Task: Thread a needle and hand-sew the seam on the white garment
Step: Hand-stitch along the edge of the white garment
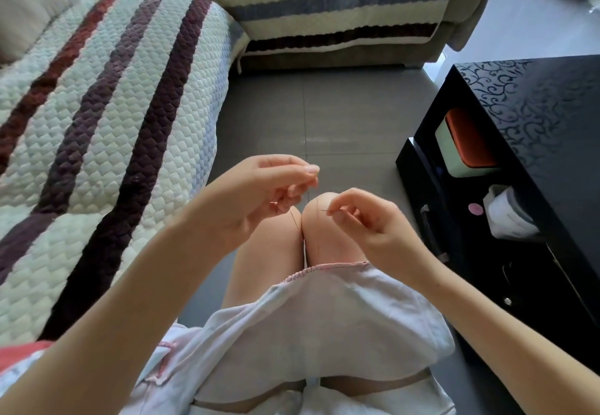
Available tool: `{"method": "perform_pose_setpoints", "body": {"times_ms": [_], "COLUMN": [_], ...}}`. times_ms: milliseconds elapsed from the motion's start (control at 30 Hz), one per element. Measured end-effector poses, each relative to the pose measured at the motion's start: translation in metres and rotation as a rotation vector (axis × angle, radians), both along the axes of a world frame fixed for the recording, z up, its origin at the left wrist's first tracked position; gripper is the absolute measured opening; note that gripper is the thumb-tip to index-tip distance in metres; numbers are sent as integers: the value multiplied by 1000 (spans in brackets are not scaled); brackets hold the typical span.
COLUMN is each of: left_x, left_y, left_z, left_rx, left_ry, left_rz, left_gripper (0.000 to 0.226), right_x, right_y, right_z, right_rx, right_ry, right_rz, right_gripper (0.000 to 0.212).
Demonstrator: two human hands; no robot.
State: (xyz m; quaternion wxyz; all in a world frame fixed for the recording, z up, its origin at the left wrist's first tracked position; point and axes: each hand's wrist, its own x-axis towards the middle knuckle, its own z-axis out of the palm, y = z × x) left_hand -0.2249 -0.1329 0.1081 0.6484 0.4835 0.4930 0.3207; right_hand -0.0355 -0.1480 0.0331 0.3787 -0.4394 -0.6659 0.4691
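Observation:
The white garment (324, 323) with a pink-stitched edge lies spread over my lap, just below my knees. Above the knees, my left hand (259, 197) is raised with thumb and forefinger pinched together on a fine thread (294, 219) that trails down past the palm. My right hand (363, 219) sits a little lower and to the right, pinching a thin needle (324, 210) whose tip points left toward the other hand. A small gap separates the two hands. The needle's eye is too small to make out.
A quilted striped sofa cover (107, 116) runs along the left and the back. A black patterned table (526, 155) stands on the right, its open shelf holding a green-and-orange box (464, 142) and a white roll (506, 213). Grey tiled floor (324, 106) lies ahead.

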Motion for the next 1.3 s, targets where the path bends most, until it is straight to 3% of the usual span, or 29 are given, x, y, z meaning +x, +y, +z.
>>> {"method": "perform_pose_setpoints", "body": {"times_ms": [167, 267, 333, 467, 633, 733, 833, 900, 967, 1000, 1067, 1100, 1167, 1233, 1300], "left_x": [2, 1, 0, 4, 1, 5, 12, 15, 15, 14, 9, 5, -4, -8, -8], "left_y": [-3, -1, -1, -6, -31, -46, -54, -56, -58, -58, -60, -60, -61, -61, -60], "left_z": [-4, -8, -14, -39, -71, -82, -87, -88, -86, -85, -82, -80, -78, -76, -75], "left_rx": [33, 7, -7, -19, -85, -94, -103, -130, -154, -157, -159, -168, -183, -182, -176], "left_ry": [30, 21, 26, 176, 428, 344, 239, 184, 135, 113, 67, 45, 28, 43, 59], "left_rz": [-4, 40, 86, 44, -204, -173, -37, -15, -34, -57, -114, -142, -193, -222, -236], "left_gripper": [16, 14, 14, 13, 33, 13, 11, 11, 7, 6, 8, 9, 9, 5, 9], "right_x": [-16, -12, -8, -2, 22, 37, 46, 50, 54, 56, 57, 55, 46, 36, 27], "right_y": [-4, -10, -12, -7, 19, 49, 91, 124, 154, 165, 177, 175, 155, 118, 78], "right_z": [1, 6, 12, 22, 43, 53, 57, 55, 49, 43, 29, 22, 10, 7, 7], "right_rx": [28, -113, -165, -49, 9, -128, -298, -383, -372, -319, -170, -78, 75, 56, -79], "right_ry": [61, 283, 399, 350, 178, 251, 396, 569, 639, 587, 306, 90, -290, -408, -444], "right_rz": [88, 155, 196, 85, -90, -147, -183, -363, -693, -843, -988, -951, -668, -208, 237], "right_gripper": [18, 10, 22, 8, 11, 8, 13, 16, 22, 24, 28, 28, 19, 8, 9]}}
